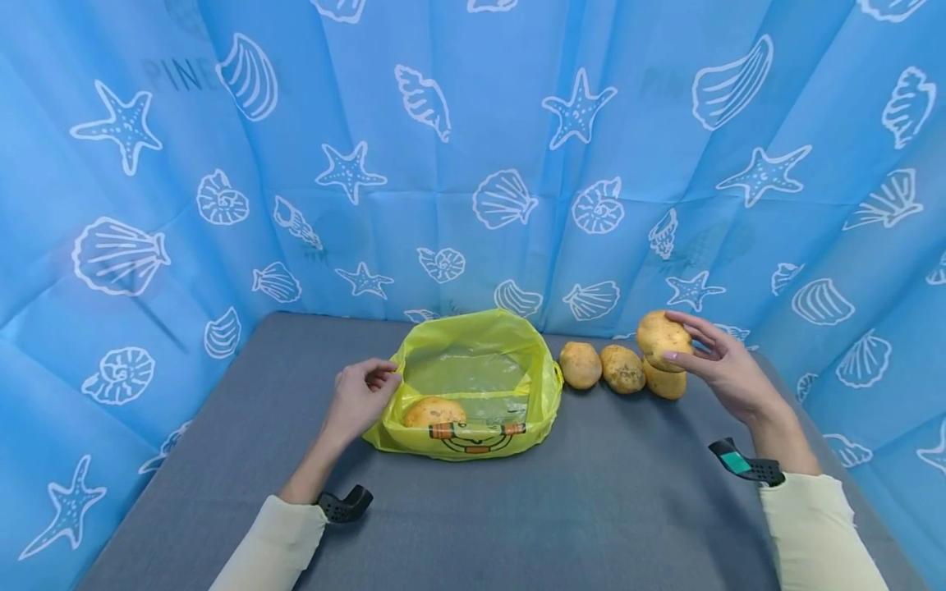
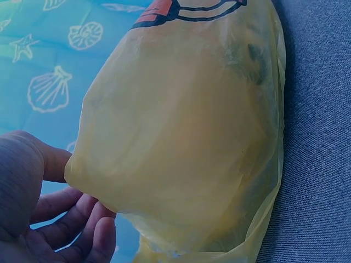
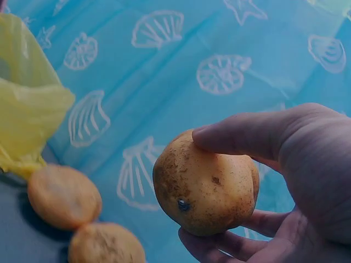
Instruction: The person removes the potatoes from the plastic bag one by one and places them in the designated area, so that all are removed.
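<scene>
My right hand (image 1: 727, 369) holds a potato (image 1: 660, 338) between thumb and fingers, raised above the table; the right wrist view shows this potato (image 3: 205, 186) close up, with a dark spot on its skin. My left hand (image 1: 362, 396) pinches the left rim of a yellow plastic bag (image 1: 543, 410), which stands with its mouth spread wide. In the left wrist view the thumb and fingers meet at the edge of the bag (image 2: 175, 126). Inside the bag lies another potato (image 1: 434, 411), its lower part hidden by the bag's front wall.
To the right of the bag, a potato (image 1: 580, 366), a second potato (image 1: 623, 369) and a third potato (image 1: 667, 384) lie in a row on the grey table (image 1: 517, 517). The third is partly hidden by the held one. A blue shell-print curtain (image 1: 458, 164) hangs behind.
</scene>
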### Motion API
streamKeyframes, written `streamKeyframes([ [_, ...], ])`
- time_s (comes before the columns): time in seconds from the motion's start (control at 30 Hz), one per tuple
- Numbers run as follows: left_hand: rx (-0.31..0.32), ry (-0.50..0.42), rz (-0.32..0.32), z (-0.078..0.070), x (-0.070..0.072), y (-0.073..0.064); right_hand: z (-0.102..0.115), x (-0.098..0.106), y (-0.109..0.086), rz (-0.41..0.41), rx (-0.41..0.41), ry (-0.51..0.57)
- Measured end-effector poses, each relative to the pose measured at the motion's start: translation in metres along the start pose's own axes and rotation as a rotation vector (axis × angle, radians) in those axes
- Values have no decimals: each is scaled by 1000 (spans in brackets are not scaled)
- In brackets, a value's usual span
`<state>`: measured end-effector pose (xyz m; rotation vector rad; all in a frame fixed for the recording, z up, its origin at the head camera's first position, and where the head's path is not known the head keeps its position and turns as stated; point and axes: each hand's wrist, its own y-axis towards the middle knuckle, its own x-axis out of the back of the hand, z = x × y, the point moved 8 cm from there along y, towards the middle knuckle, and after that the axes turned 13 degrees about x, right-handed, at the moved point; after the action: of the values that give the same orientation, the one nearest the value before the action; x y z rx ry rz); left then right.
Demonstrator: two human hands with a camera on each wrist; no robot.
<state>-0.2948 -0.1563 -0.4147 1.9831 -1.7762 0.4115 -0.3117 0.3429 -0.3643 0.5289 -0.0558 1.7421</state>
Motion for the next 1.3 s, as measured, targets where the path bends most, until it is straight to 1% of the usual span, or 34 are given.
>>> streamKeyframes([
  [0.07,0,1,0,0,0,0,-8,7,-3,-18,-12,3],
  [0.23,0,-6,2,0,0,-1,-29,25,-10,-56,-75,19],
  [0.47,-4,-8,3,-2,0,-1,-56,47,-18,-139,-137,149],
  [0.5,-4,-5,2,-2,0,-1,-60,48,-18,-138,-148,143],
  [0.63,-6,-2,-1,-1,0,-1,-75,54,-22,-139,-213,123],
  [0.7,-5,-3,-2,0,-1,-1,-82,57,-23,-137,-242,91],
  [0.8,-2,-3,-2,1,-1,0,-94,61,-26,-148,-300,98],
  [0.93,1,-4,2,1,-1,-1,-107,64,-27,-138,-350,86],
  [1.07,-4,-7,-1,1,-2,-2,-115,65,-27,-131,-372,86],
  [1.3,1,6,-9,1,-2,-1,-128,64,-28,-137,-395,133],
])
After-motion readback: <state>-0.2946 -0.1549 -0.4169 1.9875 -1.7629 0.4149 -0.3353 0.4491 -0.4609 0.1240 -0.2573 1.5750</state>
